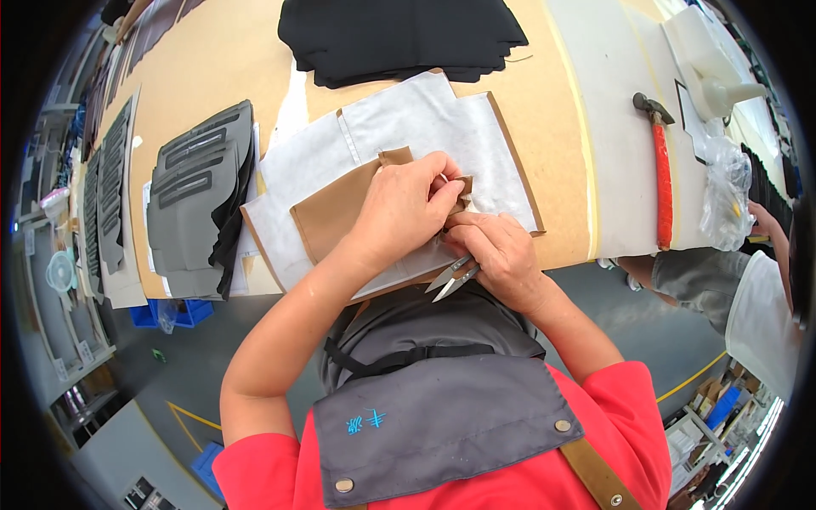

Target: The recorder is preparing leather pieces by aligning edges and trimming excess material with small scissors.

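Observation:
In front of me lies a flat cut panel, its white backing [484, 144] facing up and brown edges showing. A brown fabric piece [331, 212] rests on it. My left hand [408, 200] pinches a small folded part of the brown fabric between thumb and fingers. Close against it, my right hand [501, 255] has its fingertips at the same fold. Small scissors [455, 276] are tucked in that right hand, their blades apart and pointing toward me. The fingers hide most of the fold, so its exact shape cannot be made out.
Stacked grey panels with slots [191, 204] lie to the left. Black pieces [399, 38] are piled at the far side. To the right are a red-handled hammer [661, 170] and a clear plastic bag [727, 195]. Another person's hand [765, 223] shows at the right edge.

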`<state>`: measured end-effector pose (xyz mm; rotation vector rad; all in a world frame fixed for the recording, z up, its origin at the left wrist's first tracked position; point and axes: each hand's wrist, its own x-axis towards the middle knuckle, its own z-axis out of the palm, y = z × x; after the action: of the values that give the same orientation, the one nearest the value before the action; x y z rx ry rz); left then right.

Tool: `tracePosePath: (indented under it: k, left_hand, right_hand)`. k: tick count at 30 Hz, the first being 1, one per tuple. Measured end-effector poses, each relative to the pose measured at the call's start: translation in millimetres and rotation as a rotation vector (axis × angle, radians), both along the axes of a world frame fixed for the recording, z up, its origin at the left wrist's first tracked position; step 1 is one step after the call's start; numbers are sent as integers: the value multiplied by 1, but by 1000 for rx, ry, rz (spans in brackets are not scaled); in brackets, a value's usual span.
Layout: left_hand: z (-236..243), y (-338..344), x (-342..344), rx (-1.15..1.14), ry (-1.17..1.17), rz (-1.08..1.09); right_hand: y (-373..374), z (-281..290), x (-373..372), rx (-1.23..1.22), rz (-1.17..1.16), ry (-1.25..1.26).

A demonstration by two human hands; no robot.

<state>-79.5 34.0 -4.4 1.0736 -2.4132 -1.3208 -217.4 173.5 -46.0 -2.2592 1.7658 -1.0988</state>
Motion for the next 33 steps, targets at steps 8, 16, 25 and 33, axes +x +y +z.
tracePosePath:
  k: [8, 16, 25, 33]
  left_hand:
    - [-18, 24, 6, -277, 107, 65]
    - [-17, 26, 6, -239, 123, 73]
    - [-21, 25, 7, -149, 138, 92]
    - [-15, 23, 7, -156, 113, 61]
  right_hand:
    - [11, 37, -12, 314, -246, -372]
    - [21, 26, -29, 262, -348, -277]
    - [17, 16, -18, 65, -392, -48]
    - [16, 19, -7, 76, -448, 39]
